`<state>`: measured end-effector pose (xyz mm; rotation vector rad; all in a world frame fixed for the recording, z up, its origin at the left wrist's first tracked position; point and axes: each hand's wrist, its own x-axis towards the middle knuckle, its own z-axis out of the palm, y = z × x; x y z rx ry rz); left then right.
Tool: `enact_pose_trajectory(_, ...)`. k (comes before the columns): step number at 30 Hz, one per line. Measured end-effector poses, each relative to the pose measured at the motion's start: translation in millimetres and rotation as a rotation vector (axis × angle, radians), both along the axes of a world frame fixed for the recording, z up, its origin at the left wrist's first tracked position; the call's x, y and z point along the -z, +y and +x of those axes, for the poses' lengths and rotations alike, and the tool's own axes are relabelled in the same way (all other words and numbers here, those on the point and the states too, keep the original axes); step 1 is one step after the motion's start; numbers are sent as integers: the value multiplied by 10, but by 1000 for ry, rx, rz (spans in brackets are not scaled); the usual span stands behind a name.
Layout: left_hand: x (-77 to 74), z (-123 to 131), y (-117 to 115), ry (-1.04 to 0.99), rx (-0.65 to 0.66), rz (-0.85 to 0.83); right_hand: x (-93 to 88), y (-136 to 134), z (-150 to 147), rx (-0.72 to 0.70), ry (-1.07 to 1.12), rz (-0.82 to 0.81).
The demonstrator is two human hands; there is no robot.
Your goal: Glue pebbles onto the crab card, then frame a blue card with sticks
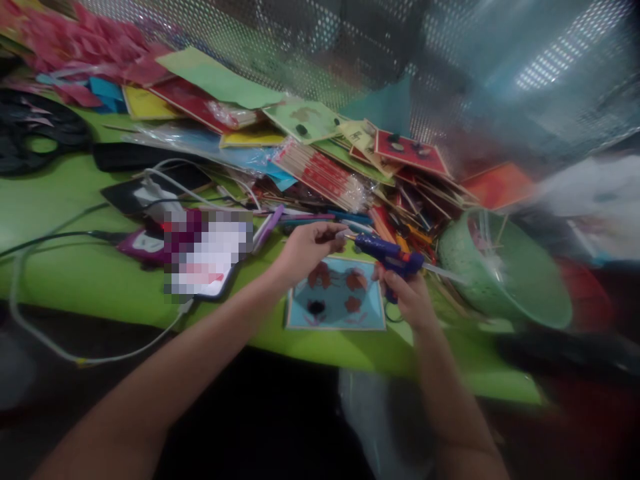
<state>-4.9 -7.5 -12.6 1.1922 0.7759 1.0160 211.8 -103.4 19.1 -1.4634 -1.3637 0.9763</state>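
Observation:
My right hand (407, 297) is closed around the handle of a blue and orange glue gun (387, 253), whose nozzle points left. My left hand (306, 248) is pinched shut at the nozzle tip, holding something too small to make out. Both hands hover just above a light blue card (336, 308) with red flower shapes and a dark one, lying on the green table (75, 267) near its front edge.
A green bowl (520, 287) stands tilted to the right of my hands. Behind lie piles of coloured cards (410, 152), a pack of sticks (325, 177), pens (310, 219), a phone (200, 257) and white cables (60, 347). Pink paper (85, 43) is heaped at the far left.

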Motion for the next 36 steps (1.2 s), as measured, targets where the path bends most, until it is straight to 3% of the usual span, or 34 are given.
enact_pose_trajectory(13, 54, -3, 19, 45, 11, 49, -34, 6, -34, -23, -13, 17)
enact_pose_trajectory(36, -66, 9, -22, -9, -7, -25, -24, 20, 23, -6, -18, 63)
